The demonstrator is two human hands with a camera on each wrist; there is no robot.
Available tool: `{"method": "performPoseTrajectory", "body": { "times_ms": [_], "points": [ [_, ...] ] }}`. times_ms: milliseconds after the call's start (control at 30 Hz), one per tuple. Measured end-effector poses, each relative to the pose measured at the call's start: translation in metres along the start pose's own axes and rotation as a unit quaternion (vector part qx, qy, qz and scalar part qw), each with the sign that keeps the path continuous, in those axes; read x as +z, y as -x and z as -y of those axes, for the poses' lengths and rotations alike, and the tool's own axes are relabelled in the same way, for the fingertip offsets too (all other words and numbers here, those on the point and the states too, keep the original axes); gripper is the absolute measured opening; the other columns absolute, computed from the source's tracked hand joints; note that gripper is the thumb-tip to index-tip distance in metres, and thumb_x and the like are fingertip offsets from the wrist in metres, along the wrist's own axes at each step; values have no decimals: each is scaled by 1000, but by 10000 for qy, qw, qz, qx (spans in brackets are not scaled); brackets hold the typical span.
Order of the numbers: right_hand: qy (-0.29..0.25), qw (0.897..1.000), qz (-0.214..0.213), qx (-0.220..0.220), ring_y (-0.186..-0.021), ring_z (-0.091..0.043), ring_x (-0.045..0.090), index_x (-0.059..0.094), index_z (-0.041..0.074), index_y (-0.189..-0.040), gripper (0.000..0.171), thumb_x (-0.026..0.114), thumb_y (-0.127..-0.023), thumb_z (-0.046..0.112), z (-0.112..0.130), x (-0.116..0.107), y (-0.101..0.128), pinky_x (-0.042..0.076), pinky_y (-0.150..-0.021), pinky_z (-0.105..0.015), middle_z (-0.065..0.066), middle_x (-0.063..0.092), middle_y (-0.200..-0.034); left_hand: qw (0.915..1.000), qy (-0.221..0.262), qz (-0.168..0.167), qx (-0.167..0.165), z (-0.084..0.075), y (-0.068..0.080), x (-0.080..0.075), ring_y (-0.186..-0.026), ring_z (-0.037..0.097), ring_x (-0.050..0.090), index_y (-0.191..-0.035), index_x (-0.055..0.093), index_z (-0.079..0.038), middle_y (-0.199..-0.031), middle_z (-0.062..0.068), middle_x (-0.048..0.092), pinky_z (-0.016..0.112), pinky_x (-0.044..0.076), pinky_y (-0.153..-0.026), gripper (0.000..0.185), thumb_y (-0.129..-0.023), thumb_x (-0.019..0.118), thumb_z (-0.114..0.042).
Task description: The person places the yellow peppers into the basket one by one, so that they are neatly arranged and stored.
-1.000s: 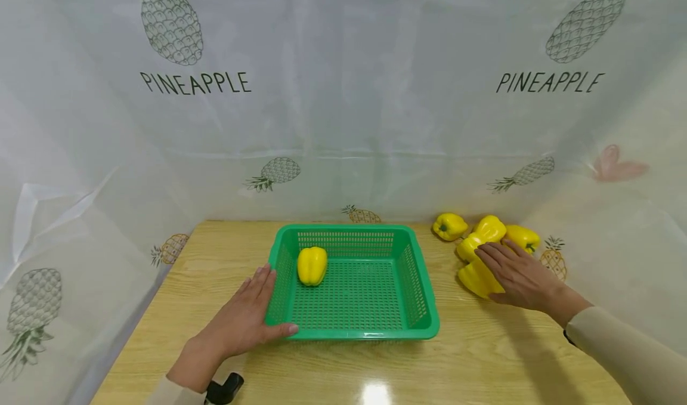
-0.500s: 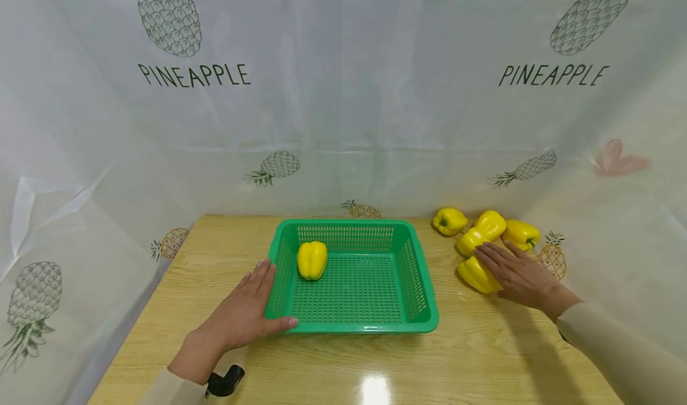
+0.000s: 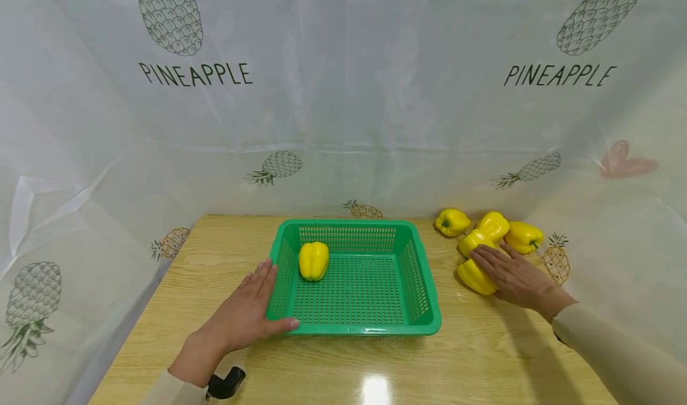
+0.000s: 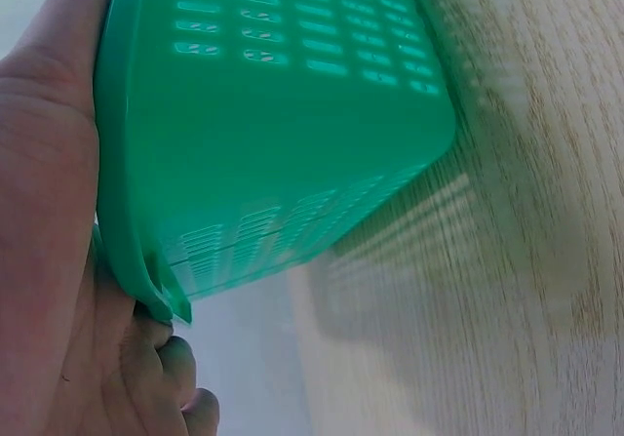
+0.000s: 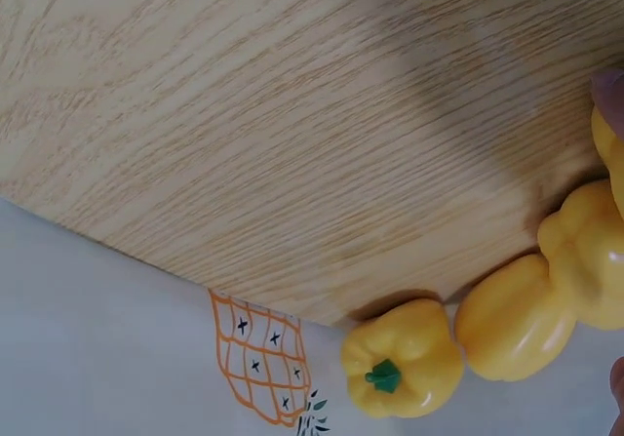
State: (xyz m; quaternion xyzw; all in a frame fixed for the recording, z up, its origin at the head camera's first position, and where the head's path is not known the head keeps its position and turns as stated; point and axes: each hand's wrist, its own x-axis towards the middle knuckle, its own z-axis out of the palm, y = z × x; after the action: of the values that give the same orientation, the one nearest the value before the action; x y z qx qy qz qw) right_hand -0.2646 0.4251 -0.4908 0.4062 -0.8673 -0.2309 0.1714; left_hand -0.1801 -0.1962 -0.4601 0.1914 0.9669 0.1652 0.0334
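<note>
Green plastic fills the left wrist view: the basket (image 4: 283,114) seen from below its rim, with the left hand (image 4: 49,212) flat against its side wall and the fingers (image 4: 185,412) loosely bent under the lip, not clearly wrapped round it. From the head view the same left hand (image 3: 244,318) lies straight-fingered along the basket's (image 3: 424,324) left wall, thumb at the near corner. One pepper in the basket (image 3: 313,260) sits just beyond those fingertips, inside the far left corner; the left wrist view does not show it.

Across the tabletop (image 3: 483,357), the right hand (image 3: 517,280) rests with relaxed, straight fingers on top of the nearest pepper (image 3: 474,277), holding nothing closed. Just beyond its fingertips lie a second pepper (image 3: 485,231), a right pepper (image 3: 522,236) and a far pepper (image 3: 452,222). The right wrist view shows three of them pressed together at the tabletop's (image 5: 292,143) edge, one with its green stem (image 5: 383,376) turned to the camera, a detail too small in the head view.

On the curtain (image 3: 343,95) behind, "PINEAPPLE" is printed twice under pineapple drawings.
</note>
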Motion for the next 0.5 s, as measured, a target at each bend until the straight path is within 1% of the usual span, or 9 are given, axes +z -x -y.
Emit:
{"method": "performPoseTrajectory", "body": {
  "times_ms": [167,233,367,500],
  "points": [
    [-229,9996,-92,112,-137,-37,56,42,-1,-151,115,97,-66,52,3,2,-4,33,-123,-64,-21,57,-150,10000,26,13,-13,0,0,0,-162,42,18,-166,19,6,-174,26,13,61,22,-129,128,-87,59,-85],
    [-322,9992,-182,156,-133,-39,56,43,-2,-151,116,96,-66,55,5,4,-6,36,-121,-63,-22,59,-145,10000,31,5,-13,1,0,0,-162,42,18,-166,19,6,-175,25,13,61,22,-129,127,-87,59,-85],
    [-552,9976,-359,210,-127,-42,56,43,-5,-151,118,97,-65,56,8,7,-12,42,-111,-62,-23,59,-139,10000,15,5,-33,1,0,1,-162,41,18,-166,18,5,-175,24,13,61,22,-129,127,-87,59,-85],
    [-588,9969,-447,281,-124,-42,56,42,-4,-151,120,97,-64,56,11,8,-17,45,-108,-62,-22,59,-135,10000,29,-24,-28,1,1,1,-162,41,18,-166,19,5,-175,25,14,61,22,-129,127,-87,60,-85]
  ]
}}
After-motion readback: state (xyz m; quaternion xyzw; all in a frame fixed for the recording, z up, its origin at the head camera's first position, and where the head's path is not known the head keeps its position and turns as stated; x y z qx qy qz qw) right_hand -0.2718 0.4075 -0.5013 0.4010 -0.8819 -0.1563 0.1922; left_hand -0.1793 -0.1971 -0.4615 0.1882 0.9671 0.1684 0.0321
